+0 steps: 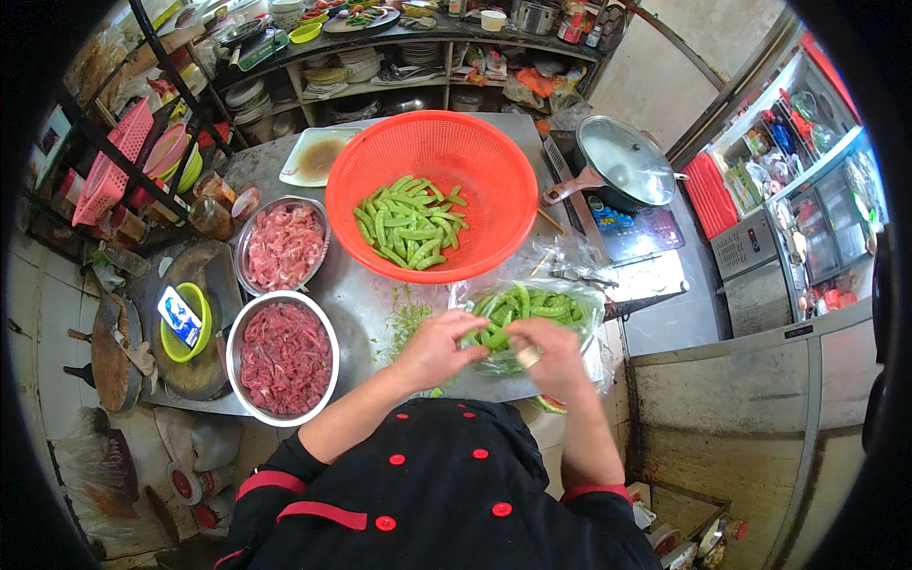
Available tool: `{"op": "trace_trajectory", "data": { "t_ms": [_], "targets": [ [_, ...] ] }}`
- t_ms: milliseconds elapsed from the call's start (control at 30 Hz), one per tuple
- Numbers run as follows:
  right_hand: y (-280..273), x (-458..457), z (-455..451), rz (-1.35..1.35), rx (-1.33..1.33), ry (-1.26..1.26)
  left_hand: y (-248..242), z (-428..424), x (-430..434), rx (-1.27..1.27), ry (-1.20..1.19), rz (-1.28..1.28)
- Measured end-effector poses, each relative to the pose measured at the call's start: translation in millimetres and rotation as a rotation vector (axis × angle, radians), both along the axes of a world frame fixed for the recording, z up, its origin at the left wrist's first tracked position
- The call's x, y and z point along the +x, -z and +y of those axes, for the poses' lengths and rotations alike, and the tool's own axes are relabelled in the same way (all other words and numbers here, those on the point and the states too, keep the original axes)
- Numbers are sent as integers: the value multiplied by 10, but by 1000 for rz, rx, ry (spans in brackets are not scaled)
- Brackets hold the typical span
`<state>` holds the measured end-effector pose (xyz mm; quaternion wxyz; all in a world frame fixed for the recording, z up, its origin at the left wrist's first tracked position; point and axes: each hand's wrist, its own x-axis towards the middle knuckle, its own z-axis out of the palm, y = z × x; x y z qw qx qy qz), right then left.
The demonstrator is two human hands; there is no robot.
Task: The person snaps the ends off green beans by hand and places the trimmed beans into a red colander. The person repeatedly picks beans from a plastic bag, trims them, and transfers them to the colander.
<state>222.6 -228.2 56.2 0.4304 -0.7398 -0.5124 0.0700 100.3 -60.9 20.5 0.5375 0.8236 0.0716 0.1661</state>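
Note:
Both of my hands meet over a clear plastic bag filled with green snow pea pods. Between the fingertips of my left hand and my right hand is a pea pod; the right hand is slightly blurred. Beyond them a large red plastic colander holds a heap of pea pods. Small green trimmings lie on the metal table left of the bag. Two metal bowls stand farther left, one with dark red sliced meat, the other with paler pink sliced meat.
A white dish with brownish liquid stands behind the pink meat. Back right, a lidded pan sits by an induction cooker. At left, a phone rests in a green basket on a round chopping board.

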Motion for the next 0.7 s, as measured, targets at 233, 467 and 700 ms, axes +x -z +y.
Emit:
{"op": "trace_trajectory", "data": {
  "t_ms": [233, 467, 700],
  "targets": [
    [339, -393, 339, 215, -21, -34, 174, 80, -354, 266, -83, 44],
    [474, -586, 615, 161, -42, -75, 323, 152, -644, 336, -237, 22],
    [746, -720, 831, 607, -240, 73, 299, 304, -836, -333, -568, 52]
  ]
}}
